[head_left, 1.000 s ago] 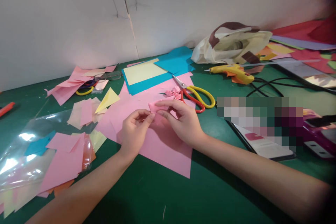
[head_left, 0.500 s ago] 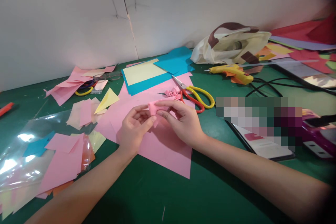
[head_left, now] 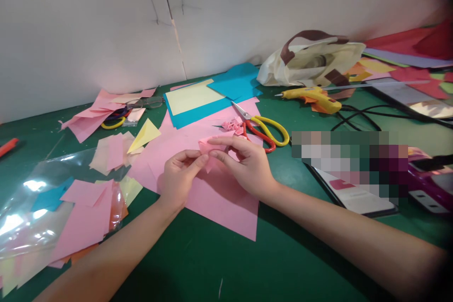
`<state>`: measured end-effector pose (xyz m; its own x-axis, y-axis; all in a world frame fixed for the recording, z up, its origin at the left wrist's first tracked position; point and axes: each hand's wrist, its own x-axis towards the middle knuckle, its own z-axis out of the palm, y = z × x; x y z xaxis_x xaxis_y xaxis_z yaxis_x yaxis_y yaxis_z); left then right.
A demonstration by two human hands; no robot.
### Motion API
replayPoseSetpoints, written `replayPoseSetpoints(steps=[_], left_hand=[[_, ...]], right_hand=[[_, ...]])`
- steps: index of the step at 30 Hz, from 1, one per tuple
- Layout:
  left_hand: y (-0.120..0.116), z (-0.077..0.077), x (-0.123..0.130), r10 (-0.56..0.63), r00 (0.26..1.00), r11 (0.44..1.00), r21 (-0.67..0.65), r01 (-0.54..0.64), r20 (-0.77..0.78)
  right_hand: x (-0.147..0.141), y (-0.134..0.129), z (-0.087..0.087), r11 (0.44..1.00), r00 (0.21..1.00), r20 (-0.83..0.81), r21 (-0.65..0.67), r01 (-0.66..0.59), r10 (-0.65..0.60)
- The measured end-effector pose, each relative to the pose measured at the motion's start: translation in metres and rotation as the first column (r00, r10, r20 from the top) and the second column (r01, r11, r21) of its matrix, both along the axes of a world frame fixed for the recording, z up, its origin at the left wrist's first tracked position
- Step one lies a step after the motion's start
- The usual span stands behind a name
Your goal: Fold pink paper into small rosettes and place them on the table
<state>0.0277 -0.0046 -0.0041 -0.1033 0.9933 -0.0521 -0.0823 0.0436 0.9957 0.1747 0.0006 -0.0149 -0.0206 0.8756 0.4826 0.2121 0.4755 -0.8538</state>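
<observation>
A small folded piece of pink paper (head_left: 205,147) is held between both hands, above a large pink sheet (head_left: 226,212). My left hand (head_left: 180,175) pinches its lower left side between thumb and fingers. On the other side, my right hand (head_left: 249,165) grips it, with the index finger along its top edge and the thumb below. Just behind my right hand lie crumpled pink paper bits (head_left: 232,125) and scissors (head_left: 271,130) with red and yellow handles.
Blue sheets (head_left: 235,86) and a cream sheet (head_left: 194,96) lie behind. At right are a yellow glue gun (head_left: 311,98), a cloth bag (head_left: 307,63), cables and a tablet-like device (head_left: 368,198). Plastic film (head_left: 31,198) and paper scraps (head_left: 85,217) lie left.
The small pink paper has turned slightly and its top left corner shows more of a fold. My left fingers have drawn down and closed in toward the thumb. My right hand is nearly still.
</observation>
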Motion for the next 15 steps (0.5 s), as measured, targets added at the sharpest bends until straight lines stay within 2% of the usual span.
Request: replayPoseSetpoints(steps=[7, 11, 15], left_hand=[[0.0003, 0.0007, -0.0017, 0.0, 1.0, 1.0, 0.021, -0.001, 0.016], [0.0008, -0.0008, -0.0014, 0.055, 0.998, 0.998, 0.012, -0.056, 0.011], [0.001, -0.0022, -0.0016, 0.042, 0.999, 0.999, 0.018, -0.042, -0.011]], right_hand=[[0.0006, -0.0001, -0.0014, 0.999, 0.998, 0.055, 0.015, -0.045, 0.044], [0.0008, -0.0001, -0.0011, 0.999, 0.999, 0.027, 0.014, -0.043, 0.042], [0.0009, -0.0002, -0.0007, 0.999, 0.998, 0.033, 0.009, -0.045, 0.045]])
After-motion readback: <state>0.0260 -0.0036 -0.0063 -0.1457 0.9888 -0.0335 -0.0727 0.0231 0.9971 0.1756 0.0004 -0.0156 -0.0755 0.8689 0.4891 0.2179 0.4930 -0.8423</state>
